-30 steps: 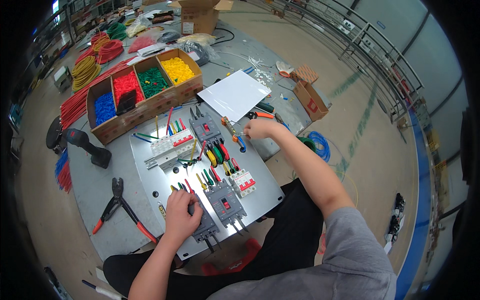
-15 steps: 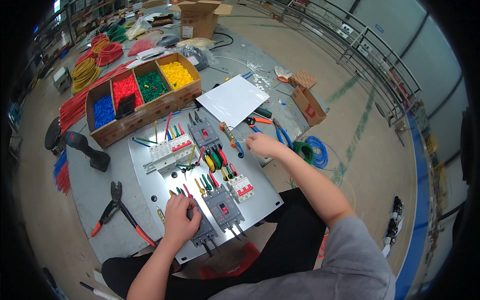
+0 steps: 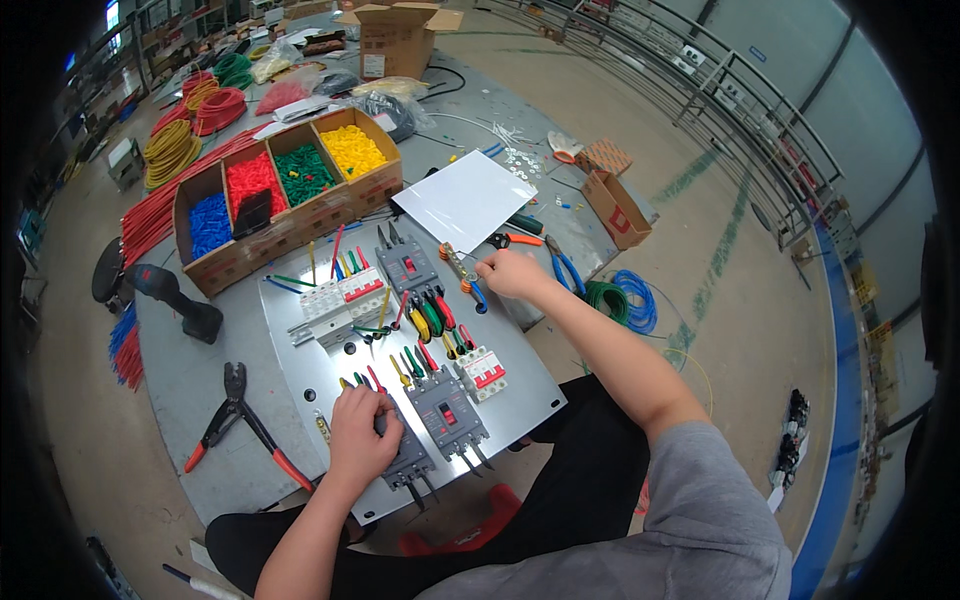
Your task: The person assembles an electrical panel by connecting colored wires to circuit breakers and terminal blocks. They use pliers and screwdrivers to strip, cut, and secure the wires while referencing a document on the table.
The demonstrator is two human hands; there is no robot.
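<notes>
A grey workshop floor carries a steel panel (image 3: 520, 395) studded with breakers. The left hand (image 3: 362, 435) presses, fingers curled, on a dark breaker (image 3: 408, 458) near the panel's front edge. The right hand (image 3: 510, 272) pinches a small tool (image 3: 462, 272) at the panel's far edge. Pulled sideways, that tool could snag the short wires (image 3: 425, 320) just beside it.

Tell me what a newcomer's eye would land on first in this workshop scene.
First, the metal mounting plate at centre, set with grey circuit breakers and short coloured wires, the left hand resting on the breaker nearest the person. The right hand reaches a wire stripper at the plate's far right edge. Behind, a cardboard box holds blue, red, green and yellow parts in separate compartments.
</notes>
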